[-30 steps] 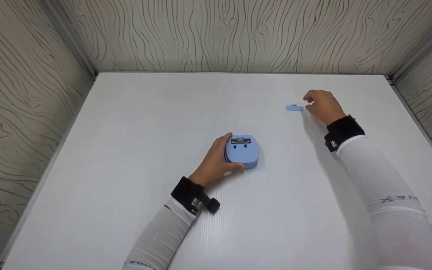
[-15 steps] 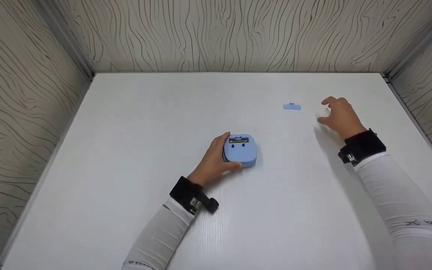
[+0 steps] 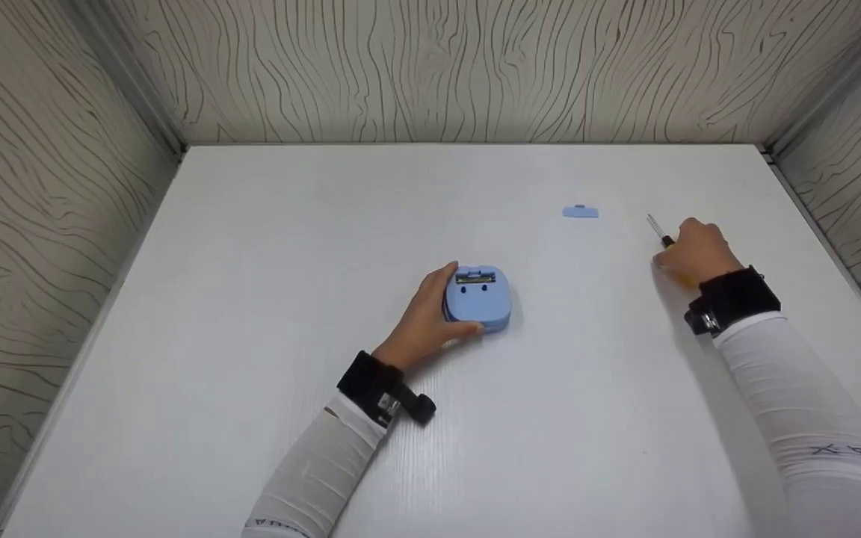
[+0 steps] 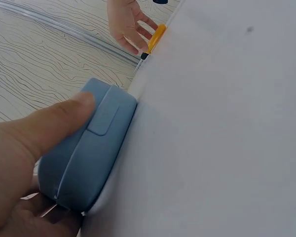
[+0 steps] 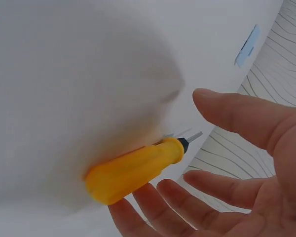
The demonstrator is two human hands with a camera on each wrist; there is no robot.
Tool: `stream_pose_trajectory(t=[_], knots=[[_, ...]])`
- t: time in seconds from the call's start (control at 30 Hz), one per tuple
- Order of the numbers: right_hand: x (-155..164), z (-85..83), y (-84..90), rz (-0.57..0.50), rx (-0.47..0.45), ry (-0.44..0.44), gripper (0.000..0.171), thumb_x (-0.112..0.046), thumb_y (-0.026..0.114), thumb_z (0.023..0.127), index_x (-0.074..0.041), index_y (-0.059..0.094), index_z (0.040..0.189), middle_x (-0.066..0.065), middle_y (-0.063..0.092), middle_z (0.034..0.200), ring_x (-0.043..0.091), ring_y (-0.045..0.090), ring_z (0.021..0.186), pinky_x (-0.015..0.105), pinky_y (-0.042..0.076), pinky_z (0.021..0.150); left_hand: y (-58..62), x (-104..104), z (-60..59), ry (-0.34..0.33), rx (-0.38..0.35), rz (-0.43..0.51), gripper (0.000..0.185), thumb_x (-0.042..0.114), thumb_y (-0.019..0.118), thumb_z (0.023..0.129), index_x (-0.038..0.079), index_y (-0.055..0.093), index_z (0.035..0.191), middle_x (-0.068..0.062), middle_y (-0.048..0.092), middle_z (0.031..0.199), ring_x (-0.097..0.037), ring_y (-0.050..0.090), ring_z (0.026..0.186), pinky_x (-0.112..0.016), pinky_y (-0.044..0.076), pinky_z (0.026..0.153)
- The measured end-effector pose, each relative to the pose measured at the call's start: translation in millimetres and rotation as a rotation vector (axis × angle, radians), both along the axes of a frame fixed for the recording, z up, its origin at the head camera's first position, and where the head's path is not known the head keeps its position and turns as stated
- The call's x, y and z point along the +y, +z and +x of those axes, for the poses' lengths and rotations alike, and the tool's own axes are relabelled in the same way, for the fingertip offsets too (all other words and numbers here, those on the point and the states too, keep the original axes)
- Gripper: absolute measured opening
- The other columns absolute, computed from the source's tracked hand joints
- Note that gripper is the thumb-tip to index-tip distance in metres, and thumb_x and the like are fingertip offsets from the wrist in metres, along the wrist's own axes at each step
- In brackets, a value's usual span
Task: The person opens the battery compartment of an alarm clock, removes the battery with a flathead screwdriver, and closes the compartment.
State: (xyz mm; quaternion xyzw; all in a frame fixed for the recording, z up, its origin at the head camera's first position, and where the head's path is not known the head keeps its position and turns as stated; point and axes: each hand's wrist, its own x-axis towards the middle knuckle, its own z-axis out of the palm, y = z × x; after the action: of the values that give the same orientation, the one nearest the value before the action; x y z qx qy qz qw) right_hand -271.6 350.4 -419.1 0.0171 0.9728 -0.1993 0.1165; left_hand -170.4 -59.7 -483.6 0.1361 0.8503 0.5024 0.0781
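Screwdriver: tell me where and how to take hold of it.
Likely best by the yellow handle, the right hand closing across it from above and the right: the handle is much thicker than the metal shaft, which points away from that hand.
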Motion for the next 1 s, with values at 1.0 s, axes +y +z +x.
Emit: stream_pose_trajectory(t=[1.0], knots=[[18.5,5.5,-18.1,-0.016,0.083,0.009,0.02,-0.001,0.055,0.083,0.013,0.061,0.071,0.011,0.055,0.06,0.023,0.047,0.053,0.03,0.039,0.05,-2.4,0.2,-1.8,0.008,-0.025,0.007,0.104,0.027,0.085,0.084,0.01,0.019,0.162,-0.014,0.028,0.162,-0.027,0.028,0.15,-0.039,0.024,0.122]])
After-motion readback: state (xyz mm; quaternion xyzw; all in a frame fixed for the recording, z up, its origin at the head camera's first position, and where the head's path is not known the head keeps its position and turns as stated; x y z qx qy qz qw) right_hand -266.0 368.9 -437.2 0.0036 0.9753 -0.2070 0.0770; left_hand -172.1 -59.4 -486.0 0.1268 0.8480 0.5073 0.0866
